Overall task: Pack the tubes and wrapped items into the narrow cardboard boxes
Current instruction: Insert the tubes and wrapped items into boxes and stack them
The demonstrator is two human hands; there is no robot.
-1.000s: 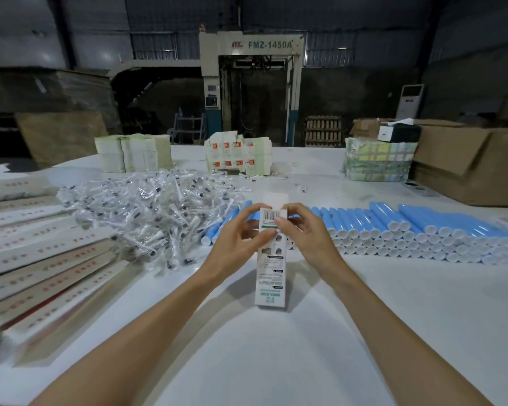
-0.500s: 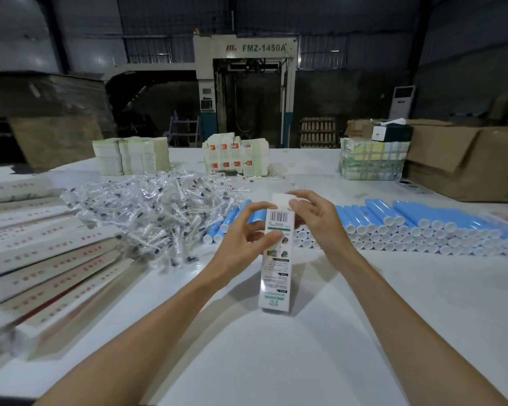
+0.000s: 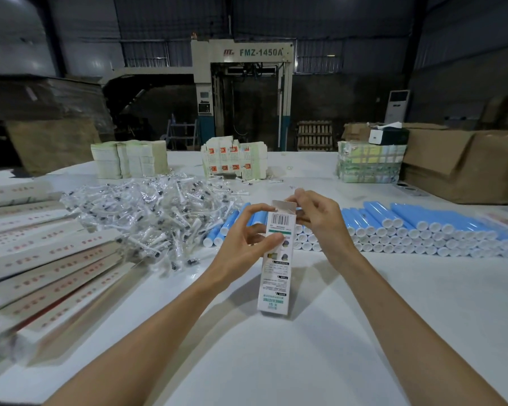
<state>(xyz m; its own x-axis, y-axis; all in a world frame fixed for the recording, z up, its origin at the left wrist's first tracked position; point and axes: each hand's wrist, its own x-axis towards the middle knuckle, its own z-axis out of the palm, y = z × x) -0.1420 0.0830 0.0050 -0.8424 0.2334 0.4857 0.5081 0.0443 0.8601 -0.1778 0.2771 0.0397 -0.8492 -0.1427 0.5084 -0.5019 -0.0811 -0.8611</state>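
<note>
A narrow white cardboard box [image 3: 276,273] with a barcode stands upright on the white table [image 3: 276,361], tilted slightly. My left hand [image 3: 244,244] grips its upper part from the left. My right hand [image 3: 317,221] pinches the raised top flap at the box's open end. Behind the box lie rows of blue tubes [image 3: 408,230] with white caps. To the left sits a heap of clear-wrapped items [image 3: 147,212].
Flat long cartons [image 3: 41,265] fan out along the left edge. Stacks of folded boxes [image 3: 129,158] and printed cartons [image 3: 233,159] stand at the back, a wrapped bundle [image 3: 370,162] and brown cardboard [image 3: 464,165] at the right.
The box has been lifted and tilted upright. My right hand moved from the box's side up to its top flap and raised it open.
</note>
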